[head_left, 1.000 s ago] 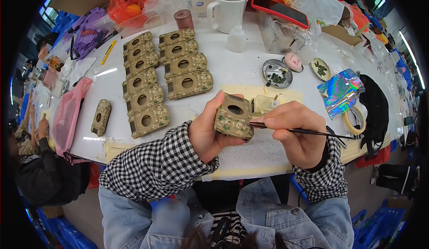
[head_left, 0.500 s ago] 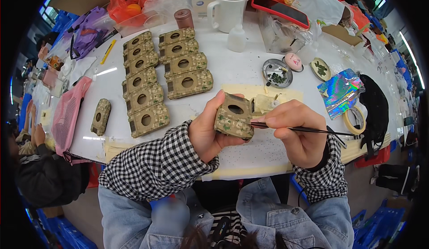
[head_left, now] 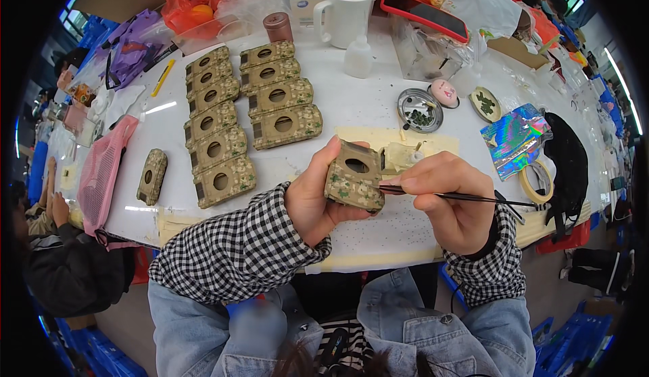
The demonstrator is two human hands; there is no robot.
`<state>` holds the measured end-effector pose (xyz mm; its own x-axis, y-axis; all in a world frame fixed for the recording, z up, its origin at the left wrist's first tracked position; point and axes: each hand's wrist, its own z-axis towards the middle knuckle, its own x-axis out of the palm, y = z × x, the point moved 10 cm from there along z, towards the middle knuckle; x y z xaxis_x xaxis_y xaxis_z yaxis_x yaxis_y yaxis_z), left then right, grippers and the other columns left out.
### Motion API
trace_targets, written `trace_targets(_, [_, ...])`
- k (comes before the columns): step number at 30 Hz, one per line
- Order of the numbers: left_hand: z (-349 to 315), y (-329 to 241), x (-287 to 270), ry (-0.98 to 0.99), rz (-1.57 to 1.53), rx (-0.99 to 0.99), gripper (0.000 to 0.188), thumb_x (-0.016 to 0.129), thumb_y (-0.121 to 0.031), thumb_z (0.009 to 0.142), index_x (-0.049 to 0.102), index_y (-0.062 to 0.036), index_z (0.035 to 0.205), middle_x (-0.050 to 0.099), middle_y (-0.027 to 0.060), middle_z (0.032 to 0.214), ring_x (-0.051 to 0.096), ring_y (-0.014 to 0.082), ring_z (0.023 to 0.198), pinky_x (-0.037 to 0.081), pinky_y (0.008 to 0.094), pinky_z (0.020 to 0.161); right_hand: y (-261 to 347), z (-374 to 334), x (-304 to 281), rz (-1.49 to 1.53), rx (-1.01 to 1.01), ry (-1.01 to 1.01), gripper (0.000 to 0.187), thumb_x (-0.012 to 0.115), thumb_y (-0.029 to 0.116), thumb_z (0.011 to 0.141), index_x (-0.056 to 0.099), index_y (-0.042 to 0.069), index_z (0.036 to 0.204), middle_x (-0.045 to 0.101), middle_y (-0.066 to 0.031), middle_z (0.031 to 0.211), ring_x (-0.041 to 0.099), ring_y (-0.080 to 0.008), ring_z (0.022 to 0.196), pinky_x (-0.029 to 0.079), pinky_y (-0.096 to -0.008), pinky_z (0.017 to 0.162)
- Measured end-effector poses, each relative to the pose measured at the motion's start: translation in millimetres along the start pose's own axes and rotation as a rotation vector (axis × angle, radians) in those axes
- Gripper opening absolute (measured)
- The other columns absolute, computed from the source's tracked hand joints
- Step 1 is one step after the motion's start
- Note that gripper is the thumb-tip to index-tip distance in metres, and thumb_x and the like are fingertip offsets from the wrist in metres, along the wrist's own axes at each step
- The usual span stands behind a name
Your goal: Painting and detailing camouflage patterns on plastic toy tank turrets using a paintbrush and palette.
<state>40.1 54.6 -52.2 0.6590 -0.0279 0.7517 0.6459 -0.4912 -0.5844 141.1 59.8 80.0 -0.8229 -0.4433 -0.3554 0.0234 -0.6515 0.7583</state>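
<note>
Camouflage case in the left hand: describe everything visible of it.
The camouflage case is a boxy piece with rounded corners, patterned in green, tan and brown, with a fabric-like surface. A dark oval-looking opening pierces its plainer olive upper face. It is tilted and held up over the white table by the left hand, thumb along its left edge. The tip of a slim black tool in the right hand is at its right side; actual contact is unclear.

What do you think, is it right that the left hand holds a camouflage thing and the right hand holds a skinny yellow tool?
Nearly: the head view shows the skinny tool is black, not yellow. The left hand does hold the camouflage thing, and the right hand the tool.
</note>
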Motion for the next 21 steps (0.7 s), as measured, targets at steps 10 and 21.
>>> trace_targets(10, [0, 0, 1, 0.000, -0.015, 0.000, 0.051, 0.033, -0.050, 0.092, 0.043, -0.0090, 0.120, 0.059, 0.0114, 0.104, 0.063, 0.0202, 0.083, 0.056, 0.0310, 0.066, -9, -5, -4, 0.180, 0.057, -0.095, 0.015, 0.064, 0.006, 0.081, 0.060, -0.001, 0.093, 0.065, -0.0102, 0.087, 0.059, -0.0206, 0.080, 0.046, -0.0292, 0.072])
trace_targets(21, [0, -2, -1, 0.021, -0.065, 0.019, 0.051, 0.028, -0.044, 0.095, 0.044, -0.0035, 0.122, 0.057, 0.0167, 0.098, 0.058, 0.0218, 0.083, 0.052, 0.0357, 0.066, 3, -17, -56, -0.390, -0.013, -0.314, 0.009, 0.058, 0.004, 0.082, 0.059, 0.000, 0.091, 0.058, -0.0091, 0.078, 0.053, -0.0209, 0.075, 0.042, -0.0295, 0.070])
